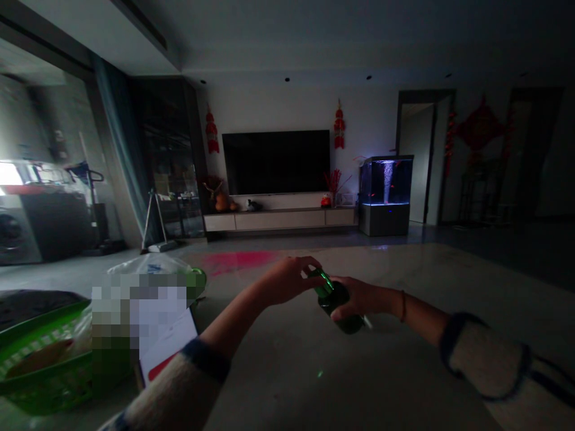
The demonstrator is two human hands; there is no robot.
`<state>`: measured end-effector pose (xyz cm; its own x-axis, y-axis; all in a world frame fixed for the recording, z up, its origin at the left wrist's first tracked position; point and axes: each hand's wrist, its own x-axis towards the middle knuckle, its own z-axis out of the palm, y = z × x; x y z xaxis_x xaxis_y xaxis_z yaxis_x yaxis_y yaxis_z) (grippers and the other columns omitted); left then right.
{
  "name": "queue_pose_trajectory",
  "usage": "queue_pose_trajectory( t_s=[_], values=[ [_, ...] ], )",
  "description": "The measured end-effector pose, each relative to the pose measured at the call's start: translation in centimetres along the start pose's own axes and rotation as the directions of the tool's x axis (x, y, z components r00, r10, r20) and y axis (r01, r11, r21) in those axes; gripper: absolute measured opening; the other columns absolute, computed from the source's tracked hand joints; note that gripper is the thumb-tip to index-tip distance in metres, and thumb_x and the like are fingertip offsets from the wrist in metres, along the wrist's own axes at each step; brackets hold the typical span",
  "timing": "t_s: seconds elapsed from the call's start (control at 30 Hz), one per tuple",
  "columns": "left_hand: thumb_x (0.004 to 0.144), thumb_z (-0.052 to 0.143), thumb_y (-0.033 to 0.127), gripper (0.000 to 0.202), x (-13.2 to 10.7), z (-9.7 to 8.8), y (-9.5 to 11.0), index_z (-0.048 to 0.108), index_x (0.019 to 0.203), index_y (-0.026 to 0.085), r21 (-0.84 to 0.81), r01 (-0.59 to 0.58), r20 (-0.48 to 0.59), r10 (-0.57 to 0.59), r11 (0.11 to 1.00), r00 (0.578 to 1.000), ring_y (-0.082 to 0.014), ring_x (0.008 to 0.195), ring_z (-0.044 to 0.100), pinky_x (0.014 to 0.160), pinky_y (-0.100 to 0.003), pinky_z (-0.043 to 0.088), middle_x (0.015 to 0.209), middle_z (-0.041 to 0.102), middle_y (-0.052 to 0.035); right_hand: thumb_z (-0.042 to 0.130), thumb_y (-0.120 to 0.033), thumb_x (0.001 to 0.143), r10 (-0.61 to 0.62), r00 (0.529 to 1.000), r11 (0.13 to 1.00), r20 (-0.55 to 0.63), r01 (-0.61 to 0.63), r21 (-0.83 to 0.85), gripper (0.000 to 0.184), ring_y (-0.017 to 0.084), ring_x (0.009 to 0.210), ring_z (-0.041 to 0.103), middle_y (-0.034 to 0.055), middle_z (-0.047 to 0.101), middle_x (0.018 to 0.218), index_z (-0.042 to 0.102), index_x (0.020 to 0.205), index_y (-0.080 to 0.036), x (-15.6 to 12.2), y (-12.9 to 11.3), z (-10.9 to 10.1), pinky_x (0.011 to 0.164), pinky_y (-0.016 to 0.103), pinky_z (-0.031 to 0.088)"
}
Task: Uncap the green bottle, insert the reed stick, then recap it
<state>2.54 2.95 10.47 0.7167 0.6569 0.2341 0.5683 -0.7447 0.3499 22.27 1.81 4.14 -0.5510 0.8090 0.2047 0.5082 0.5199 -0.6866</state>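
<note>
A green bottle [336, 299] is being held over the worktop [287, 383] by two hands. Its neck is being gripped by the left hand [290, 280], and its body is being clasped by the right hand [362, 298]. A small white stick [367, 322] is being shown by the right hand, though the dim view makes it hard to tell. A green basket [45, 371] is being shown at the worktop's left side.

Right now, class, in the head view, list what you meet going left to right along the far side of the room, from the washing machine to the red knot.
washing machine, white tripod stand, red hanging ornament, black television, second red hanging ornament, lit aquarium, red Chinese knot
</note>
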Motion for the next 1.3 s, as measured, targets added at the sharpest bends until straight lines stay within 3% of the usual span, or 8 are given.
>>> queue_pose_trajectory(
  t_s=[0.17,0.3,0.5,0.67,0.87,1.03,1.17,1.3],
  values=[
    [0.066,0.063,0.033,0.055,-0.6,0.0,0.4,0.044,0.117,0.022,-0.004,-0.171,-0.026,0.171,0.985,0.985,-0.0191,0.097,0.052,0.076,-0.03,0.043,0.115,0.052,-0.0086,0.069,-0.03,0.055,0.0,1.0,1.0,-0.004,0.0,0.004,0.052,0.015,0.081,0.049,0.0026,0.053,0.09,0.049,0.101,-0.015,-0.1,-0.4,-0.2,0.07,0.027,0.039],
    [0.07,0.059,0.024,0.046,-0.7,-0.5,0.4,0.047,0.114,0.021,-0.065,-0.27,0.043,0.273,0.961,0.961,-0.0144,0.087,0.054,0.075,-0.028,0.043,0.102,0.058,-0.005,0.068,-0.029,0.056,-0.022,1.0,1.0,0.004,0.022,-0.016,0.05,0.015,0.08,0.049,0.0023,0.053,0.089,0.048,0.1,-0.015,-0.1,-0.8,-0.3,0.068,0.026,0.039],
    [0.073,0.057,0.035,0.041,-0.5,-0.3,-0.2,0.049,0.11,0.019,-0.093,-0.169,0.08,0.176,0.981,0.981,-0.0126,0.076,0.057,0.068,-0.026,0.045,0.091,0.062,-0.004,0.069,-0.03,0.056,-0.038,0.999,0.999,0.021,0.038,-0.035,0.051,0.015,0.084,0.049,0.0025,0.052,0.092,0.048,0.101,-0.016,-0.1,-0.9,0.0,0.072,0.027,0.039],
    [0.068,0.061,0.039,0.06,-0.7,-0.5,-0.2,0.039,0.12,0.02,-0.095,-0.114,0.065,0.12,0.989,0.991,-0.0142,0.079,0.057,0.068,-0.027,0.045,0.096,0.061,-0.006,0.069,-0.033,0.056,-0.02,0.999,0.999,0.037,0.021,-0.034,0.055,0.016,0.084,0.049,0.0026,0.053,0.093,0.047,0.104,-0.016,-0.1,-0.8,-0.1,0.072,0.027,0.039],
    [0.071,0.057,0.037,0.035,-0.8,-1.3,-0.1,0.054,0.101,0.017,-0.054,-0.155,0.108,0.16,0.987,0.981,-0.012,0.071,0.057,0.062,-0.024,0.044,0.084,0.063,-0.0037,0.07,-0.034,0.055,-0.027,0.999,0.998,0.036,0.028,-0.047,0.054,0.016,0.087,0.049,0.0027,0.052,0.094,0.048,0.102,-0.016,-0.2,-1.0,0.0,0.074,0.027,0.038],
    [0.069,0.058,0.043,0.045,-1.0,-1.2,-0.1,0.052,0.104,0.016,-0.011,-0.057,0.099,0.058,0.998,0.993,-0.0138,0.071,0.057,0.062,-0.026,0.044,0.084,0.063,-0.0052,0.07,-0.034,0.056,0.001,0.998,1.0,0.059,0.001,-0.029,0.056,0.017,0.085,0.05,0.0041,0.053,0.094,0.047,0.104,-0.016,-0.3,-1.0,0.1,0.072,0.028,0.04],
    [0.061,0.067,0.03,0.069,-1.2,-1.5,-0.2,0.036,0.123,0.022,-0.084,-0.101,0.091,0.108,0.991,0.99,-0.0151,0.081,0.058,0.066,-0.026,0.045,0.101,0.059,-0.007,0.069,-0.034,0.057,-0.007,0.996,1.0,0.089,0.008,-0.016,0.054,0.017,0.085,0.051,0.0039,0.054,0.093,0.048,0.103,-0.017,-0.3,-1.0,0.1,0.072,0.028,0.041],
    [0.066,0.061,0.019,0.044,-1.2,-2.0,-0.2,0.051,0.109,0.023,-0.044,-0.194,0.11,0.197,0.98,0.974,-0.0129,0.082,0.058,0.068,-0.025,0.044,0.1,0.061,-0.0033,0.069,-0.034,0.057,-0.012,0.997,1.0,0.08,0.014,-0.021,0.054,0.017,0.086,0.05,0.0041,0.053,0.094,0.048,0.102,-0.016,-0.3,-1.1,0.0,0.072,0.027,0.04]
  ],
)
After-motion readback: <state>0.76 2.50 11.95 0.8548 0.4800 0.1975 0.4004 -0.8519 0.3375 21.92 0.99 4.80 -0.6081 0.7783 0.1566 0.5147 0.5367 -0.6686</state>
